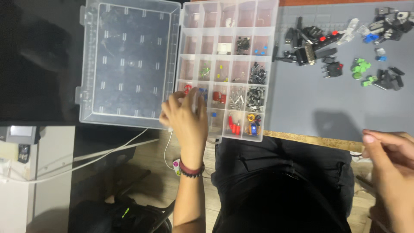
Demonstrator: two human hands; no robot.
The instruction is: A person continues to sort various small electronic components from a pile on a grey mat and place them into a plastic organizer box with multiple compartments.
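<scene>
The left hand (186,116) is curled over the clear compartment box (224,69) at its near-left corner (what it pinches cannot be told); the right hand (390,166), loosely bent and empty, is held off the mat's (302,103) near edge. The box is judged light, rigid and slippery, best gripped by its rim.

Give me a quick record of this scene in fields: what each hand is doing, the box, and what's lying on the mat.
left hand: over the near left compartments of the organiser box, fingers curled; whether it holds a part cannot be told
right hand: off the mat at the near right edge, fingers loosely bent, nothing seen in it
organiser box: clear plastic, open, small parts sorted in compartments
lid: folded flat to the left
mat: grey
loose parts: black, green, blue, red pieces scattered at the far right
</scene>
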